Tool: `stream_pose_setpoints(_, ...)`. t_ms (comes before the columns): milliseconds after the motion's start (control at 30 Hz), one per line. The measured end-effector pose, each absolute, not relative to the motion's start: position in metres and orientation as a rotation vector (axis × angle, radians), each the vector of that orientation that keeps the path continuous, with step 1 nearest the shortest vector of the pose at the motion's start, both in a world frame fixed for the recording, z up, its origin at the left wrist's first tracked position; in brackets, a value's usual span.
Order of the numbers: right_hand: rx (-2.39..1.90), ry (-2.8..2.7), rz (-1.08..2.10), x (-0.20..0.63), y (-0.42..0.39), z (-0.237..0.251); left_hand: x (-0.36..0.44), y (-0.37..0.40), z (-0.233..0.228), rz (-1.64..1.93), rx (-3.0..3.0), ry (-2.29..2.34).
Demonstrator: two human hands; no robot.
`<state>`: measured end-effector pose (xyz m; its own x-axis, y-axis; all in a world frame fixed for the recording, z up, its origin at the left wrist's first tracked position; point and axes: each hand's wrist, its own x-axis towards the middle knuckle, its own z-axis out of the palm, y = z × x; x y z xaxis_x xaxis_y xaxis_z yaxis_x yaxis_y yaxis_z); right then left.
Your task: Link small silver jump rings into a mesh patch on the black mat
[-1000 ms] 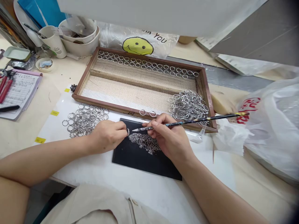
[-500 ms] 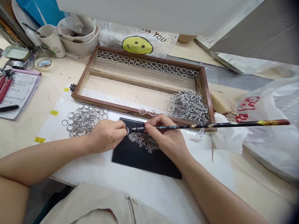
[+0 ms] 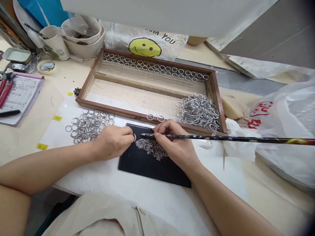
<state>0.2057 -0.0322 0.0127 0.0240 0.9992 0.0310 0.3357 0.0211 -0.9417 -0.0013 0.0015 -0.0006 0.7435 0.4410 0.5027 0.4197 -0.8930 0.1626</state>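
Now the right hand (image 3: 176, 146) grips a long patterned stick (image 3: 221, 138) over small silver beads (image 3: 152, 148) on a black mat (image 3: 150, 165), while the left hand (image 3: 114, 141) pinches a small ring (image 3: 134, 137) beside them.

Shiny metal rings (image 3: 90, 125) are lying on glossy white plastic; a matt black pad (image 3: 147, 167) is sitting beside a wood-framed wire-mesh tray (image 3: 145, 90).

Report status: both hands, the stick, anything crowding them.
Left hand pinching a small ring. Right hand gripping long stick, tip at ring. Bead pile underneath; nothing blocking.
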Motion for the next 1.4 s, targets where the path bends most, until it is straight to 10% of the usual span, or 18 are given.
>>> stream_pose_setpoints(1400, -1.128, -1.348, 1.172, 0.2087, -0.0408, 0.008, -0.0002, 0.002, -0.0012, 0.902, 2.9, 0.718)
